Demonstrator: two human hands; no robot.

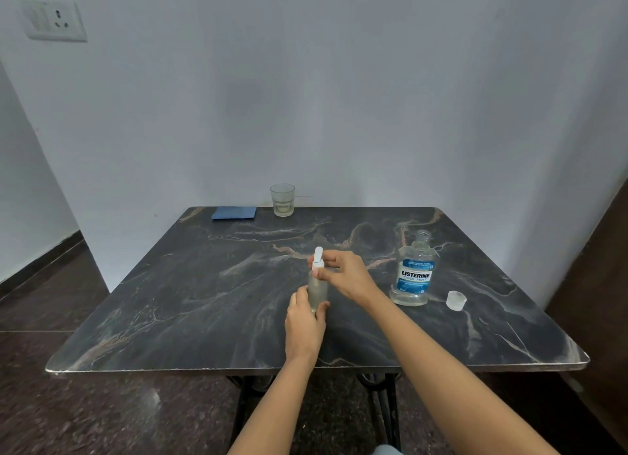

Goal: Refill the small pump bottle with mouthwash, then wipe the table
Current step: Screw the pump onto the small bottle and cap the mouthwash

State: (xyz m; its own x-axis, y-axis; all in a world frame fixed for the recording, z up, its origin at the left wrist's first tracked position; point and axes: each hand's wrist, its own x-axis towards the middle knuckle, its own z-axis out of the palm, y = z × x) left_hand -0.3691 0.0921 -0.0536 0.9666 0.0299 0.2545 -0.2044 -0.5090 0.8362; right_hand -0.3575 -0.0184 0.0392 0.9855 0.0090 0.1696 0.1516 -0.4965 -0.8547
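While both forearms run off the bottom edge of the view, the dark marbled table fills the middle, its black metal legs mostly hidden under the top. Two hands are on the job, near the table's centre. The right hand comes in from the side, fingertips pinched on the white pump top. The left hand grips the lower body of the pump bottle, thumb on the near side, the other fingers curled round behind and out of sight. That bottle stands upright, its base covered by the hand; it's frosted, so the fill level is hard to read. Over to the right, well apart, stands the mouthwash bottle, neck open, with only a shallow pale layer at the bottom. At the far edge lies a folded blue cloth, and just beside it a glass holds a little pale liquid. Smallest of all, the clear cap sits loose on the table near the mouthwash bottle. Count it up: two bottles, one glass, one cloth, one cap.
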